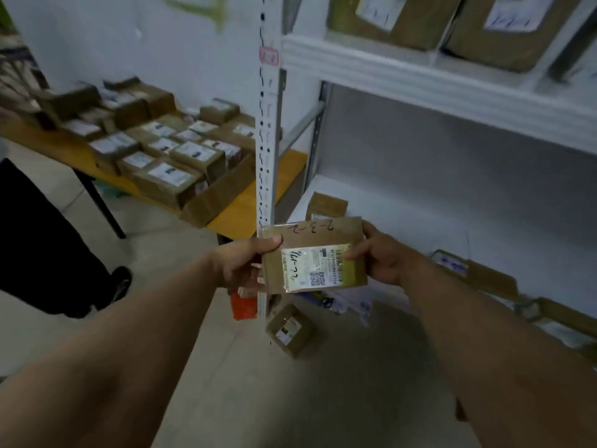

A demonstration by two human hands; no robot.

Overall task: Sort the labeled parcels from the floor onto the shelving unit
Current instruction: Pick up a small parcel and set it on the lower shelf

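- Gripping a flat brown parcel (315,253) at the centre of the frame, the left hand (240,265) clamps its left edge with the thumb on top, and the right hand (382,257) clasps its right edge, thumb resting on the white label (311,266).
- Handwriting reading "2-3-2" runs along the parcel's upper edge; the label carries a QR code and more handwriting.
- Behind the parcel, right of centre, the white shelving unit (436,88) rises; one small box (326,205) sits at the left end of its lower shelf, and larger boxes (397,17) stand on the upper shelf at the top right.
- Below the parcel, a small labelled box (289,329) lies on the floor (226,383).
- At upper left, a yellow counter (258,208) carries many labelled boxes (168,156).
- Along the left edge, a person's dark trouser leg (48,240) and shoe show.
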